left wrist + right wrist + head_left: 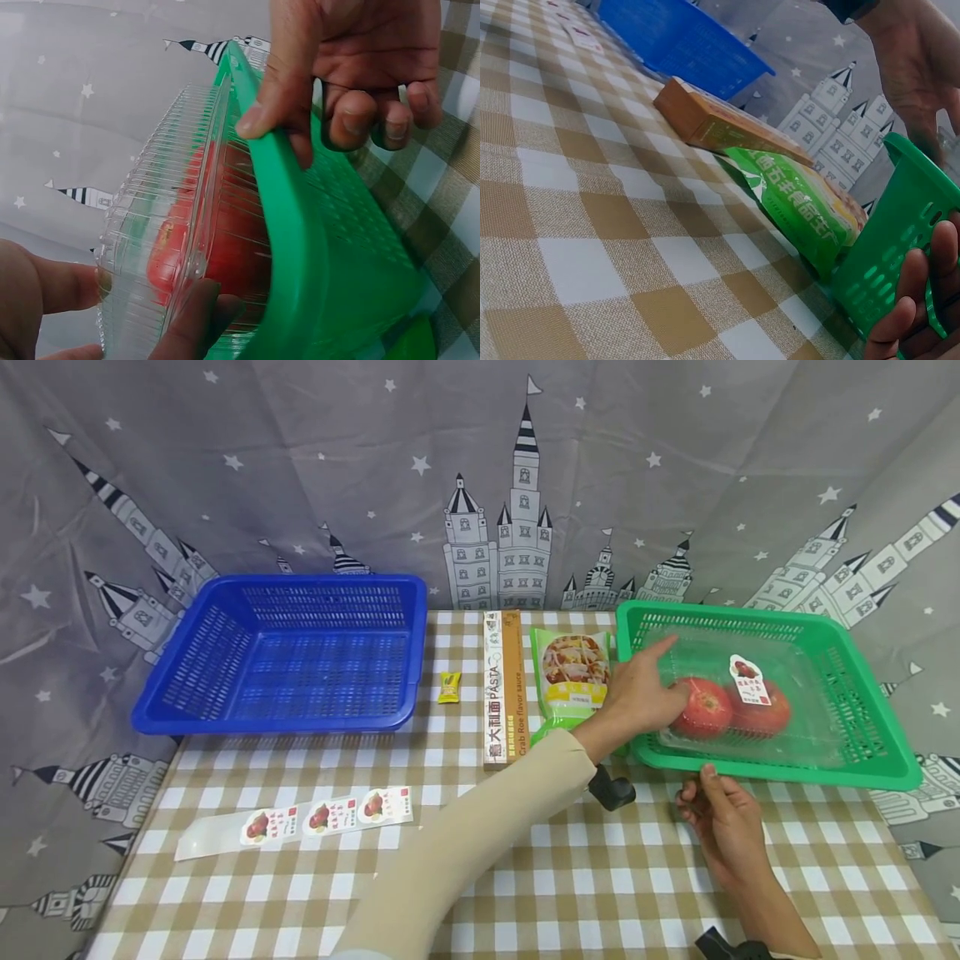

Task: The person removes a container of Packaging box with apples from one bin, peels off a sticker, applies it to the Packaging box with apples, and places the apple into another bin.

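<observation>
In the head view, my left hand (637, 689) reaches from the left over the green basket (881, 743) and grips the left end of a clear plastic fruit box (810, 710). Two red apples (705, 708) show through its lid, which bears a white fruit sticker (750, 680). The left wrist view shows fingers (199, 319) of that hand at the box's edge and another on its top. My right hand (727, 827) pinches the basket's front rim between thumb and forefinger, its other fingers loosely curled. The box lies inside the basket.
Left of the green basket lie a green food packet (573, 677), a pasta box (504, 693) and a small yellow packet (449, 687). A blue basket (322, 722) stands at back left. A strip of fruit stickers (326, 817) lies on the checked tablecloth (600, 885).
</observation>
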The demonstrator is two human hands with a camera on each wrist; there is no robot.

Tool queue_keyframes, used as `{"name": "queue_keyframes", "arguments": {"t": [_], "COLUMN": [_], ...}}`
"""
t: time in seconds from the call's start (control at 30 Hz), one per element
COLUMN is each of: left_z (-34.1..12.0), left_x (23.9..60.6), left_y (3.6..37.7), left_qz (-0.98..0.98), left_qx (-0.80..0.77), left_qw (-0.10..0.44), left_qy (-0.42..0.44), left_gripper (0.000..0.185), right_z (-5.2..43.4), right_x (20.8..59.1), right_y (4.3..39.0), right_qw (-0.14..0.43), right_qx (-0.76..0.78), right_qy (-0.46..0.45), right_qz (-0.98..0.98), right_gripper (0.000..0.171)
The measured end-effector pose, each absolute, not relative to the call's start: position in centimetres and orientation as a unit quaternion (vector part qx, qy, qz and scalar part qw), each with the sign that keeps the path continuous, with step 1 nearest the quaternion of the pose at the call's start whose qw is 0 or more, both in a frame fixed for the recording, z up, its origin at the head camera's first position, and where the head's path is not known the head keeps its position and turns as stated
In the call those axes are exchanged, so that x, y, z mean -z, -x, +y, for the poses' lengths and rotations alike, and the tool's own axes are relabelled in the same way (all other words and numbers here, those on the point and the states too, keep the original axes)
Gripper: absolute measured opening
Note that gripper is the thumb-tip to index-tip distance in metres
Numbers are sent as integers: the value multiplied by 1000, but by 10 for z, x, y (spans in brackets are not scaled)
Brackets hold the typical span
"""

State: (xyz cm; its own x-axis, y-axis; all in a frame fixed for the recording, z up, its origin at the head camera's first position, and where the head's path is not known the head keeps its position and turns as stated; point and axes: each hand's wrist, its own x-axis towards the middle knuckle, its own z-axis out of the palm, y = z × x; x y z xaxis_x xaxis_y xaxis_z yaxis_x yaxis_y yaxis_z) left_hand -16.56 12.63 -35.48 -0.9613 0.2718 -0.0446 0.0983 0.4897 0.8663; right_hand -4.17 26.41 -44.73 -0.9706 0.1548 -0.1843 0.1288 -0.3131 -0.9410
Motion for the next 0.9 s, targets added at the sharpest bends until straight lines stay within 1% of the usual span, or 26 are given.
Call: {"name": "queue_keyframes", "arguments": {"t": [0.3, 0.6, 0.77, 0.9], "left_z": [131, 134, 133, 132], "left_x": [367, 365, 363, 360], "left_y": [166, 167, 168, 168], "left_qz": [859, 871, 881, 885], "left_qx": [-492, -468, -440, -423], "left_qw": [95, 96, 117, 148], "left_qy": [-102, -116, -126, -126], "left_gripper": [61, 62, 65, 70], "right_z": [263, 263, 263, 264], "right_x": [449, 449, 449, 449], "right_y": [43, 43, 43, 42], "right_qw": [14, 14, 13, 11], "right_qx": [-797, -800, -797, -803], "right_qy": [124, 123, 123, 110], "right_qz": [-590, -587, -591, -586], "right_gripper": [32, 31, 33, 32]}}
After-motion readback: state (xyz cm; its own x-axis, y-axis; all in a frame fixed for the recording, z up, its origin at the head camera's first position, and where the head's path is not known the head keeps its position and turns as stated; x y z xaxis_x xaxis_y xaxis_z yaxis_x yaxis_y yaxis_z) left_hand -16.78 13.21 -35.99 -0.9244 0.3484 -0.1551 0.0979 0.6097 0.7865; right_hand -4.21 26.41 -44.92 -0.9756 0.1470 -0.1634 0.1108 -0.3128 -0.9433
